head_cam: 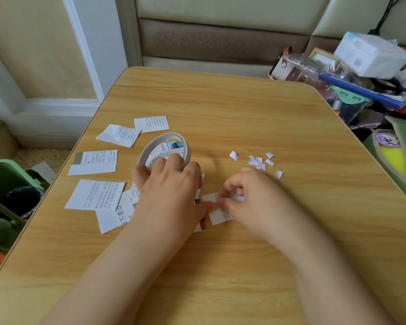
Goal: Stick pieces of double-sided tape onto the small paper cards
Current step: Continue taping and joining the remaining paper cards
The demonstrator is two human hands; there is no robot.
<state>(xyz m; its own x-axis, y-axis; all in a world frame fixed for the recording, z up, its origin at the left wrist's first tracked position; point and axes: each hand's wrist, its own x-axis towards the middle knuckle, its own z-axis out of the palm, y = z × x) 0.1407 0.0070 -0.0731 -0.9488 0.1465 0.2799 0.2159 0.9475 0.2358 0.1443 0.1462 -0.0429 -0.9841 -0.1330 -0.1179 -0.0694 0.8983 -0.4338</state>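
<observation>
We're looking at a home room, likely a living area. We're seeing a small wood-grain table [220, 109] pushed against a padded cream and brown sofa back [220, 36], a white moulded door frame [85, 55], carpet, a green bin [7, 174], and household clutter [366, 73] piling up on the right.

The right hand [251, 195] is motion-blurred, so its fingertip grip on the small card [217, 208] cannot be resolved; whether tape lies on that card cannot be told; the left hand [171, 184] covers the near part of the tape roll [165, 147] and most of the cards beneath it; print on the cards to the left [94, 161] is too small to read; both forearms are cut off by the lower edge; the green bin [5, 177] is cut off at the left edge.
</observation>
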